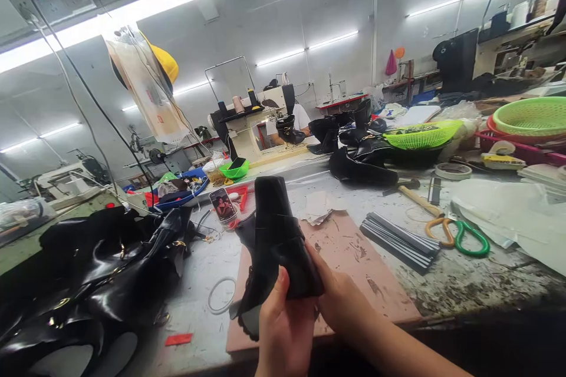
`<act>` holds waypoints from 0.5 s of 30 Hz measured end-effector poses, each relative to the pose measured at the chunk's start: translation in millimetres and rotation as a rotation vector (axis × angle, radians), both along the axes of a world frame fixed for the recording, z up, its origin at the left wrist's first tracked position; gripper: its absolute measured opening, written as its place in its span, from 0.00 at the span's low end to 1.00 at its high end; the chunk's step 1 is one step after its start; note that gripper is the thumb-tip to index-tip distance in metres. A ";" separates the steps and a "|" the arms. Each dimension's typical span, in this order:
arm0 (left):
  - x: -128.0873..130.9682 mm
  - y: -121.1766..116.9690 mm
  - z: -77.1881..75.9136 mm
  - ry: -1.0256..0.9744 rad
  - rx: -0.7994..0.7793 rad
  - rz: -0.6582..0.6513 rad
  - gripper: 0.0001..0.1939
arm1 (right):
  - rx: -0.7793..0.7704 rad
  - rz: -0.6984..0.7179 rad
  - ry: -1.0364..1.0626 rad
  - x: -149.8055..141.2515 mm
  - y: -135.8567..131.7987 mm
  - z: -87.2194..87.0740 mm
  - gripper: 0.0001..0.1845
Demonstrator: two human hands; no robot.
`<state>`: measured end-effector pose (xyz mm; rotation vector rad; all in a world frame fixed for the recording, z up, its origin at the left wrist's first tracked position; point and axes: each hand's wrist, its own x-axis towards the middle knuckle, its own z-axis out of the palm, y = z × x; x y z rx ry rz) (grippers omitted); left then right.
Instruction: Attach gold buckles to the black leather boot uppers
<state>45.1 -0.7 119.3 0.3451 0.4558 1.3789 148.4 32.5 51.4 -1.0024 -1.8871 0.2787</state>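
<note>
A black boot upper (pixel 278 241) is held up in front of me, over a scuffed pink board (pixel 375 277). My left hand (pixel 287 330) grips its lower part, the thumb pressed on the near side. Around the right edge of the upper, my right hand (pixel 336 291) is closed, its fingers partly hidden behind the black material. Pale paper pieces (pixel 322 207) lie at the board's back edge. Left of the board rests a white ring (pixel 221 295).
Shiny black boot uppers (pixel 145 277) are heaped at left. Dark strips (pixel 400 241), scissors (pixel 471 240) and a hammer (pixel 420 200) lie at right. A propped phone (pixel 223 207) stands behind the board. Beyond, a person (pixel 300 121) sits behind a sewing machine (pixel 252 121).
</note>
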 end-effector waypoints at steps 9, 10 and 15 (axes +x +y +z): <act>-3.4 2.3 8.2 0.103 -0.094 0.048 0.12 | -0.193 -0.012 0.016 6.0 8.0 -0.7 0.38; -2.6 1.8 10.5 0.114 -0.117 0.069 0.12 | -0.162 -0.024 0.009 8.4 9.2 -0.3 0.39; 2.1 2.0 9.5 0.063 -0.177 0.120 0.14 | -0.068 0.006 0.023 2.9 10.7 -14.8 0.39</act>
